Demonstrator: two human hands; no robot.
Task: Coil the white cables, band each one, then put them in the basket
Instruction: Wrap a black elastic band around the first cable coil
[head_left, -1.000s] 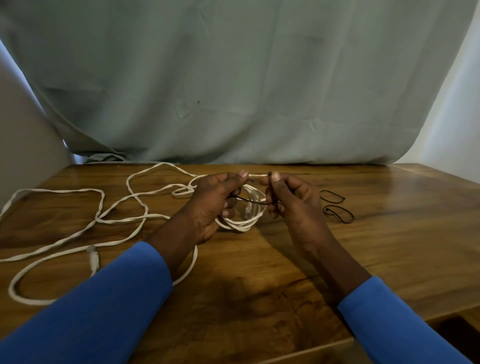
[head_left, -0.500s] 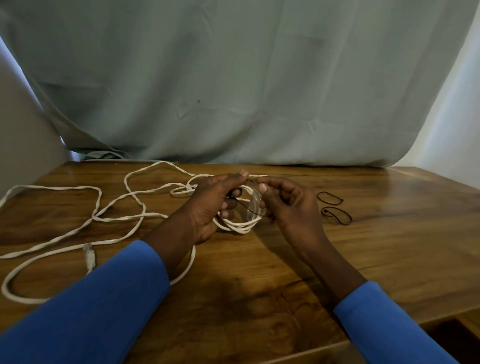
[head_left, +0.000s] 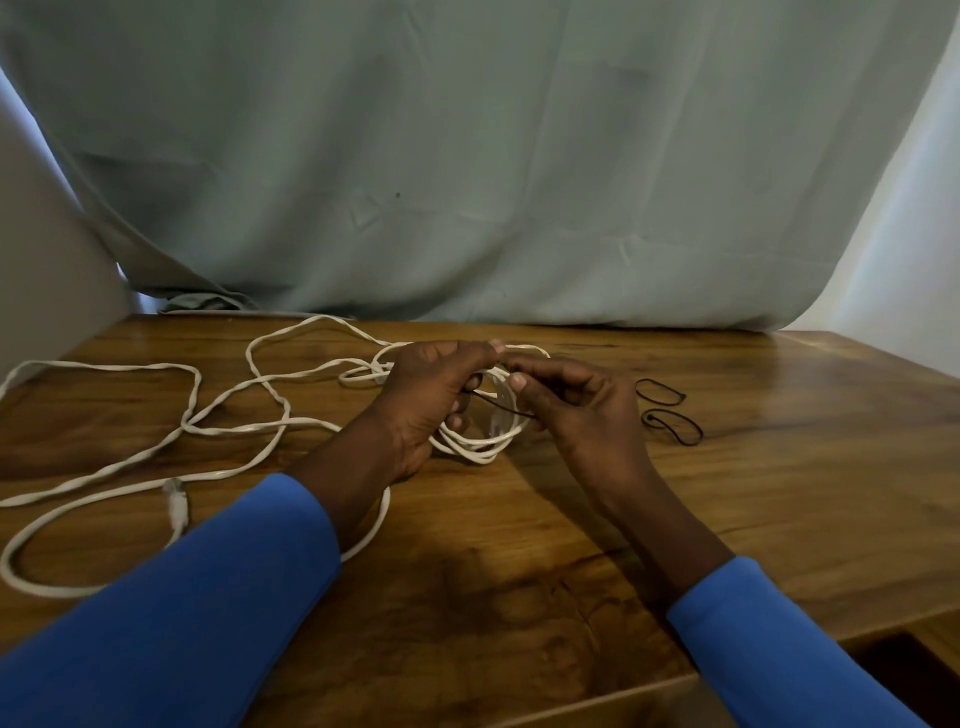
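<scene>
A small coil of white cable sits at the middle of the wooden table. My left hand grips the coil's left side. My right hand pinches a thin black band that stretches across the coil toward my left fingers. A long loose white cable sprawls in loops over the table's left half, its clear plug lying near my left sleeve. No basket is in view.
Two more black bands lie on the table just right of my right hand. A pale green cloth hangs behind the table's far edge. A dark opening shows at the bottom right corner.
My right hand has shifted slightly and pulled the black band a little tauter across the coil. My left hand keeps its grip on the coil.
</scene>
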